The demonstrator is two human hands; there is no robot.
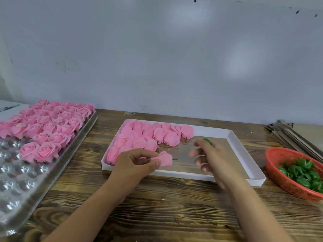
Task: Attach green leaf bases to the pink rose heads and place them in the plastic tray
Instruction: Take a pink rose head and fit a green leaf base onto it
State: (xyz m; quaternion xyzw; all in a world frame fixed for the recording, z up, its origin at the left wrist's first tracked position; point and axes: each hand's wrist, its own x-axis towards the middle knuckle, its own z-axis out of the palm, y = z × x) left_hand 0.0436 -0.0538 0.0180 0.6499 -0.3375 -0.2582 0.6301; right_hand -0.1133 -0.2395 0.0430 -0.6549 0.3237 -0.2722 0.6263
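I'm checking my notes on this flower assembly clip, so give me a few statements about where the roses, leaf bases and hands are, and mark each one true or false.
1. The left hand holds a pink rose head over the white cardboard box. True.
2. The green leaf bases sit in a blue bowl. False: they lie in a red basket on the right.
3. The right hand pinches a green leaf base. True.
4. The clear plastic tray on the left is completely full of roses. False: its near cups are empty.
5. The box's loose rose heads fill its right half. False: they crowd its left side.
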